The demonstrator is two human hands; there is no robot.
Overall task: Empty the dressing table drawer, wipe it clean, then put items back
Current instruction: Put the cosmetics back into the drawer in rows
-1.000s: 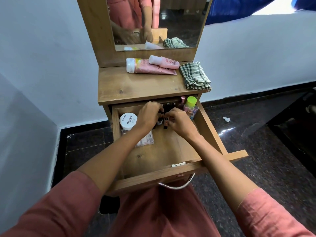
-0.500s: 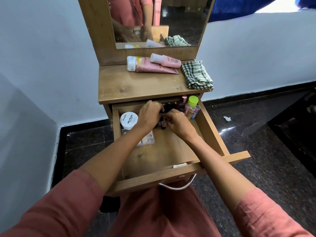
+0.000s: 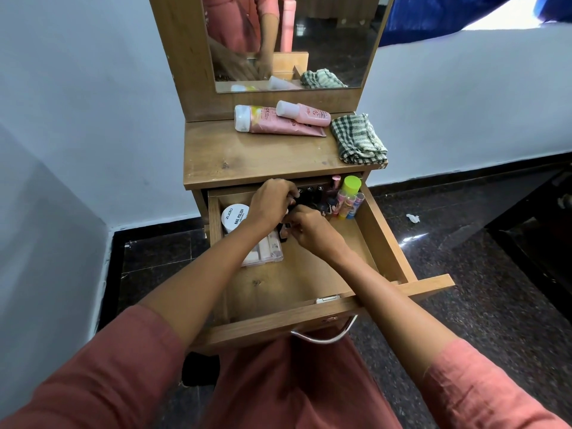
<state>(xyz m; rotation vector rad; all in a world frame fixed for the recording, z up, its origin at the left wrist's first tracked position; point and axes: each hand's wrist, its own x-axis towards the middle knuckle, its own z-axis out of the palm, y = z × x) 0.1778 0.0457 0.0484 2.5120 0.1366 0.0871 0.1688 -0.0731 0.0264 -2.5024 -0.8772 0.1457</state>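
Head view: the drawer [image 3: 382, 243] is seen pulled open at 6 o'clock of the tabletop [image 3: 247, 159]. Toward its 12 o'clock end, the left hand [image 3: 269, 202] and right hand [image 3: 312, 229] are curled together and pinched on small dark bottles [image 3: 284, 235]. A white jar [image 3: 234, 216] is seen at their 9 o'clock.

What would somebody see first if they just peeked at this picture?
First, two hands, the left hand and right hand, gripping small dark bottles at the back of the pulled-out wooden drawer. Next, the lime-green-capped bottle in the drawer's back right corner. Then two pink tubes and a folded green-checked cloth on the wooden tabletop below the mirror.
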